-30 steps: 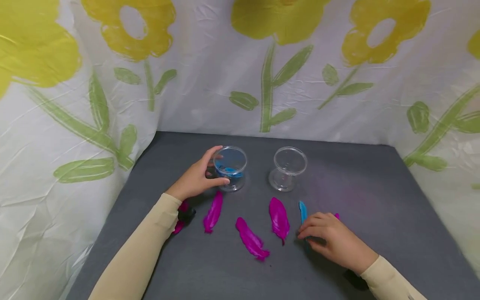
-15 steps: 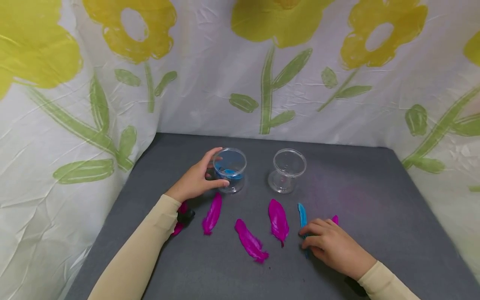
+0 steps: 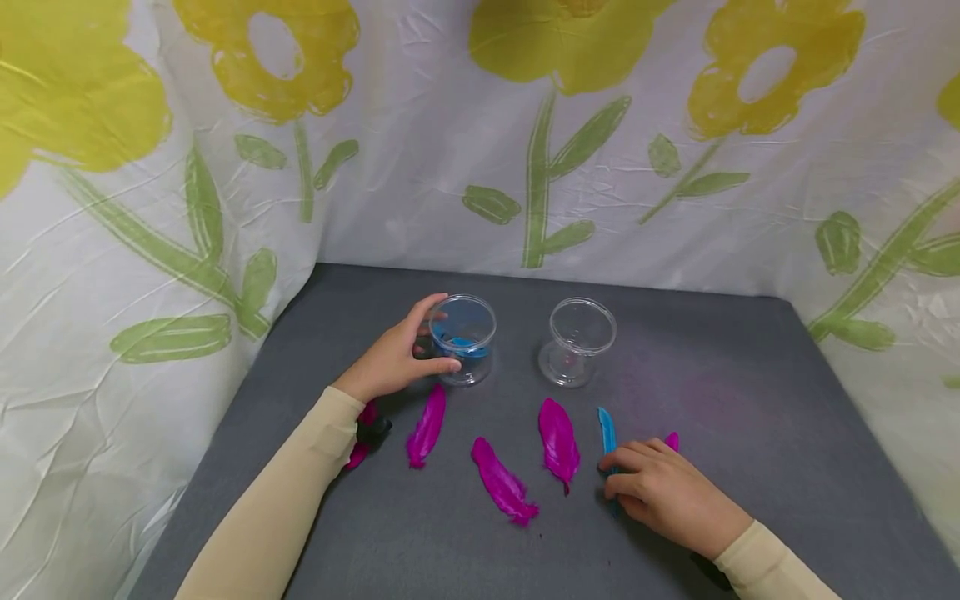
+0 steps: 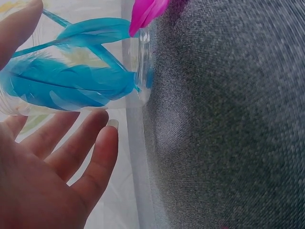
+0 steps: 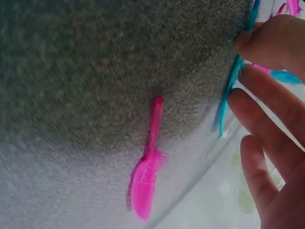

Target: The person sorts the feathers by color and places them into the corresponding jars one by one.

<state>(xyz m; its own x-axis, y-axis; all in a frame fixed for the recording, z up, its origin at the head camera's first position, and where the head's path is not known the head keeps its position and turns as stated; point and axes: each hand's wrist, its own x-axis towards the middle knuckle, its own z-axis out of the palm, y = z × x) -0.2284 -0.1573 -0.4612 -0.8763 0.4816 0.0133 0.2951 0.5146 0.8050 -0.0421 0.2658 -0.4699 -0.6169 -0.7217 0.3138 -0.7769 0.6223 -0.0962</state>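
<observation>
My left hand (image 3: 393,354) holds a clear plastic jar (image 3: 467,375) from its left side, thumb in front and fingers behind. Several blue feathers (image 4: 71,86) lie inside that jar, which stands upright on the grey cloth. To its right is a second clear jar (image 3: 577,367) with a narrower lower part. At the right, my right hand (image 3: 667,492) pinches a slim blue feather (image 3: 606,429), which lies along the cloth under the thumb and fingertips. Beyond this hand, a magenta feather (image 5: 145,183) shows fully in the right wrist view.
Between the hands lie magenta feathers: one slanted (image 3: 502,483), one upright (image 3: 558,442), and one near the left jar (image 3: 427,425). Another magenta feather (image 3: 357,456) is partly hidden by my left wrist. A white flowered curtain (image 3: 420,225) hangs behind the grey table (image 3: 450,558).
My right hand has shifted slightly down, and its fingers have settled on the blue feather. The left hand and both jars stay in place.
</observation>
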